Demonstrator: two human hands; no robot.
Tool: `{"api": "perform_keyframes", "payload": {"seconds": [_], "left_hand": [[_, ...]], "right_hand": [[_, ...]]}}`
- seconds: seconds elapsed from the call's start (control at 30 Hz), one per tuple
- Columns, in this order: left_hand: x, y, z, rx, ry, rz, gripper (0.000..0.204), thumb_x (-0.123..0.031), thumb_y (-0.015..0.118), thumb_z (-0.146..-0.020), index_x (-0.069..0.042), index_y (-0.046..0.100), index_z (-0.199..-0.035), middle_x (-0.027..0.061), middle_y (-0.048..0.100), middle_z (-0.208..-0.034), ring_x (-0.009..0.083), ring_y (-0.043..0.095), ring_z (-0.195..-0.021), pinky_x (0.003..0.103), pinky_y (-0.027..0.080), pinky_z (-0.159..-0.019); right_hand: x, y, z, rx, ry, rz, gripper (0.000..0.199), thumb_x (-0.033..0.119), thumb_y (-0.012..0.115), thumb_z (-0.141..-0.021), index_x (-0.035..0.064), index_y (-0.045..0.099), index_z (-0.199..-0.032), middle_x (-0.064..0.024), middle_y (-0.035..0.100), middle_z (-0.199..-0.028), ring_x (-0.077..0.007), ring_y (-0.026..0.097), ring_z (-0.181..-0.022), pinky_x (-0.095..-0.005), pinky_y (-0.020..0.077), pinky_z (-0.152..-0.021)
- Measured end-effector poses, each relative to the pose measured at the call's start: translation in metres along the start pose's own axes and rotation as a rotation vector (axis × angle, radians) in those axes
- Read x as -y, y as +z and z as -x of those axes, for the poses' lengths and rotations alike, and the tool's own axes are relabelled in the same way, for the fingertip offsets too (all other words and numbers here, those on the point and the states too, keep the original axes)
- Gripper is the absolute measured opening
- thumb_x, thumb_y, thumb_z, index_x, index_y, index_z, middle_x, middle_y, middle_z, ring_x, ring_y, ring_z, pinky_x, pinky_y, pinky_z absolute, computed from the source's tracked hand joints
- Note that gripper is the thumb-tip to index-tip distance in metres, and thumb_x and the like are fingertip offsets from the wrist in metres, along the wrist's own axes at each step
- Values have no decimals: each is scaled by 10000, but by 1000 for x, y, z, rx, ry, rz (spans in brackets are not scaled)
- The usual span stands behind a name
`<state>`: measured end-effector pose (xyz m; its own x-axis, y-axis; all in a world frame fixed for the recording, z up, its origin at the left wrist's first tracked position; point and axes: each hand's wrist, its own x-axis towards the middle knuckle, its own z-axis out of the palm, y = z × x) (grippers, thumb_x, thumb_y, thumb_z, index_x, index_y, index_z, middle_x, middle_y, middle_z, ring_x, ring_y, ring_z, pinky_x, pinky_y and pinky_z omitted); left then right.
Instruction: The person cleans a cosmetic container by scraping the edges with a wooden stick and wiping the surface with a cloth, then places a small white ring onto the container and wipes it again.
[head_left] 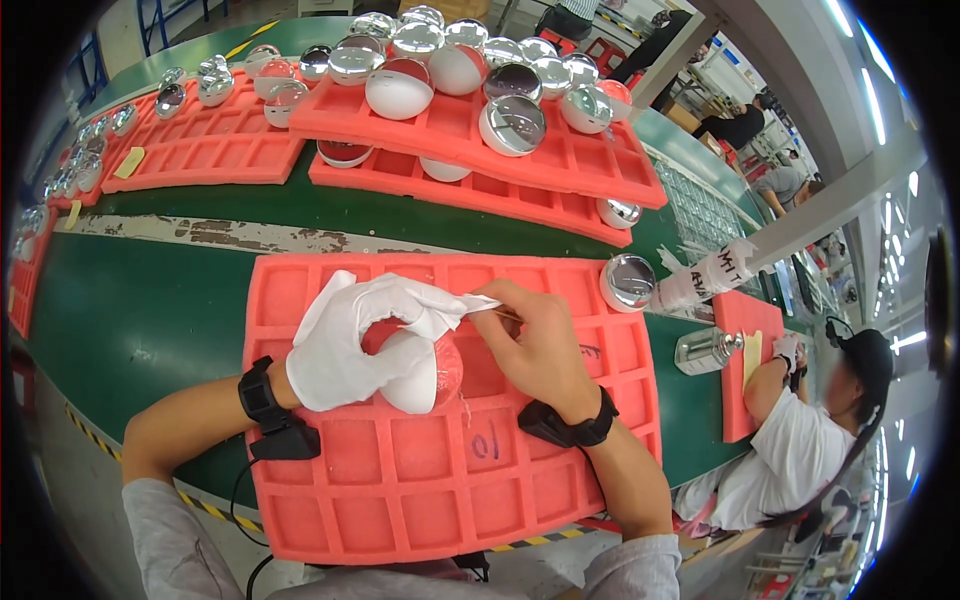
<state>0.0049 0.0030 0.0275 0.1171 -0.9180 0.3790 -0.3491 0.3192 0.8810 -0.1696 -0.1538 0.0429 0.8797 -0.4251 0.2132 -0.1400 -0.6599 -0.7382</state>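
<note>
My left hand [345, 340], in a white glove, curls round a ball [410, 388] that is part white and part clear. The ball is low over the pink foam tray [420, 520], with the thumb on its near side; whether it rests on the tray I cannot tell. A white cloth-like piece [452, 308] stretches from the left fingertips to my bare right hand [540, 345]. It may be cloth or loose glove tips. My right fingers are pinched on its end, and a thin stick-like thing [508, 315] shows by them.
Stacked pink trays [600, 180] at the back carry several shiny and white balls [400, 90]. One silvery ball [628, 282] stands by my tray's far right corner. A clear jar [705, 350] and a seated co-worker [800, 450] are to the right. A post [800, 225] slants nearby.
</note>
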Motion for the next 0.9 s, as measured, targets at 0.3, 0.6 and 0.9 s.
{"api": "perform_keyframes", "payload": {"seconds": [0.3, 0.6, 0.9], "left_hand": [[5, 2, 3, -74, 46, 245, 177, 35, 592, -856, 4, 627, -1026, 136, 681, -1169, 234, 675, -1070, 335, 482, -978], [0, -1, 3, 33, -110, 666, 177, -113, 632, -901, 3, 628, -1034, 146, 632, -1135, 245, 619, -1093, 387, 458, -1007], [3, -5, 0, 137, -266, 505, 221, -160, 655, -874, -15, 620, -1037, 115, 637, -1148, 210, 591, -1118, 361, 413, -1005]], "right_hand": [[9, 4, 6, -8, 56, -399, 258, 54, 589, -969, -1, 654, -1212, 8, 664, -900, -25, 490, -690, -213, 375, -579], [11, 9, 2, 70, 70, -488, 288, 77, 557, -1019, 22, 634, -1291, 6, 666, -933, 1, 425, -682, -187, 323, -570], [-6, 14, 8, 43, 39, -697, 236, 121, 544, -1038, 28, 667, -1216, 10, 658, -925, -10, 435, -665, -204, 322, -555]]}}
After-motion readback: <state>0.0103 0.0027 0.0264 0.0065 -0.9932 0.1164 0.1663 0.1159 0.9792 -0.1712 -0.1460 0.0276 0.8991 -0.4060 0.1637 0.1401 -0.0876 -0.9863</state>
